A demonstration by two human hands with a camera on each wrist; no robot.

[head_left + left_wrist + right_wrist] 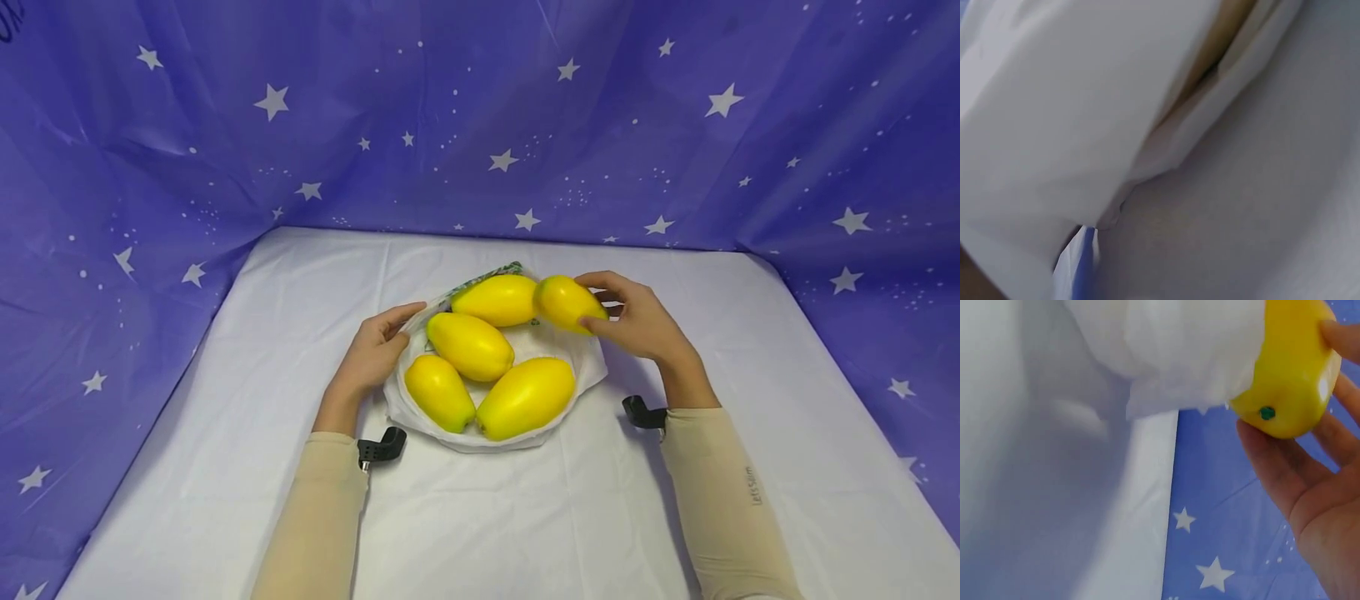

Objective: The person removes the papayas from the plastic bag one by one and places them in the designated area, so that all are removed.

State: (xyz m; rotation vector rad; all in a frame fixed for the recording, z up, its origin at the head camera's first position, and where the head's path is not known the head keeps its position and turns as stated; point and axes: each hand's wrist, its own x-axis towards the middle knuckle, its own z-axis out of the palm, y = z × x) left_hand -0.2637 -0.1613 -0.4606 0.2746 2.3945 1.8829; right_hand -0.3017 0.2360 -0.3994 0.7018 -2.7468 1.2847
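My right hand (pixel 637 321) holds a yellow mango (pixel 566 303) between thumb and fingers, over the right rim of a white plastic bag (pixel 592 362). In the right wrist view, the same mango (pixel 1291 381) shows a small green stem spot, and the bag hides part of it. Several more yellow mangoes (pixel 527 398) with greenish tips lie inside the open bag. At the bag's left rim, my left hand (pixel 371 350) pinches the plastic with thumb and fingers. The bag (pixel 1072 119) fills much of the left wrist view and hides the left fingers there.
A white cloth (pixel 480 517) covers the table under the bag. Blue sheeting (pixel 450 108) with white stars hangs behind and along both sides. A black wrist camera (pixel 382 446) juts inward from the left sleeve, another camera (pixel 643 412) from the right.
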